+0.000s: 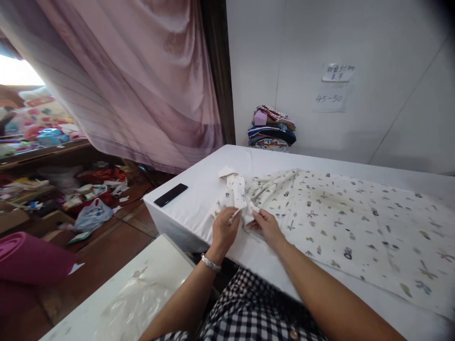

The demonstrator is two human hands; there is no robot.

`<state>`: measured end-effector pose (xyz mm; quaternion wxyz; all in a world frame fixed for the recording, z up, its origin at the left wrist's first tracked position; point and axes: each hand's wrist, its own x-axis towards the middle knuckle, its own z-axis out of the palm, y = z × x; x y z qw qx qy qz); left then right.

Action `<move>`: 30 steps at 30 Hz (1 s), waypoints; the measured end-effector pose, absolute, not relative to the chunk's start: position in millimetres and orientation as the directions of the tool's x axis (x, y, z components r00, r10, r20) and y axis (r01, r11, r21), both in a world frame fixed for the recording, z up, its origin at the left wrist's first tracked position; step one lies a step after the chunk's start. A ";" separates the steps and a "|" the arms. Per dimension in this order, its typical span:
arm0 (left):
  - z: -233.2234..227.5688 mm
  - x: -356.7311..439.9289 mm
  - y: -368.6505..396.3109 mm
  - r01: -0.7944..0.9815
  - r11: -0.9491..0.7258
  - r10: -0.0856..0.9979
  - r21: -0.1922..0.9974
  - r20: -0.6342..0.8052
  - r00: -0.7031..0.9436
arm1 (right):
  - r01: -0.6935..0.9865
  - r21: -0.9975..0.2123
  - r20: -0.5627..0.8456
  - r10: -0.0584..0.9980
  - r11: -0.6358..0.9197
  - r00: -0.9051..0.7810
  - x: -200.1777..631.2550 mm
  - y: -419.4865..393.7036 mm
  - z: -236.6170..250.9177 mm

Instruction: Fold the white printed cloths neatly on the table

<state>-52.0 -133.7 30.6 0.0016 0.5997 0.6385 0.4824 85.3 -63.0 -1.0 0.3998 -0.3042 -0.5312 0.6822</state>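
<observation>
A white cloth (pixel 330 213) printed with small leaves and other little figures lies spread over the right of the table, its left end bunched up. My left hand (pixel 225 229) pinches an edge of that bunched end, fingers closed. Close by on the right, my right hand (pixel 267 226) grips another part of the edge between thumb and fingers. Between the two hands the cloth is crumpled and slightly raised. A folded piece of it stands up just beyond my left hand.
A black phone (pixel 171 194) lies at the left of the white-covered table (pixel 199 175). Behind the table rises a stack of folded fabrics (pixel 272 130). A lower white surface (pixel 142 274) with clear plastic is at front left. A pink curtain (pixel 149 71) hangs on the left.
</observation>
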 end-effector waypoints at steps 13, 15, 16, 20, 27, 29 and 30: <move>42.4 -40.9 -128.9 0.846 -0.100 0.588 0.524 0.717 -0.375 | 0.010 -0.826 0.505 0.747 0.564 -0.433 88.0 -75.5 1.4; 43.7 -43.5 -126.9 0.858 -0.068 0.595 0.509 0.711 -0.374 | 0.013 -0.816 0.513 0.736 0.577 -0.441 87.9 -76.5 2.8; 43.4 -43.7 -125.7 0.857 -0.060 0.625 0.511 0.689 -0.367 | 0.019 -0.811 0.516 0.730 0.585 -0.448 87.7 -77.0 3.1; 36.4 -37.3 -121.7 0.757 -0.110 0.767 0.645 0.539 -0.348 | 0.035 -0.786 0.534 0.706 0.617 -0.465 86.8 -78.1 1.7; 34.0 -33.0 -128.4 0.599 -0.215 0.852 0.771 0.448 -0.271 | 0.029 -0.815 0.503 0.732 0.578 -0.459 87.5 -78.4 -0.4; 36.8 -33.2 -133.0 0.636 -0.202 0.862 0.744 0.443 -0.245 | 0.042 -0.813 0.504 0.738 0.580 -0.449 87.7 -78.7 -0.3; 38.0 -32.7 -135.4 0.660 -0.192 0.868 0.726 0.440 -0.231 | 0.051 -0.804 0.513 0.734 0.593 -0.445 87.9 -79.0 -0.1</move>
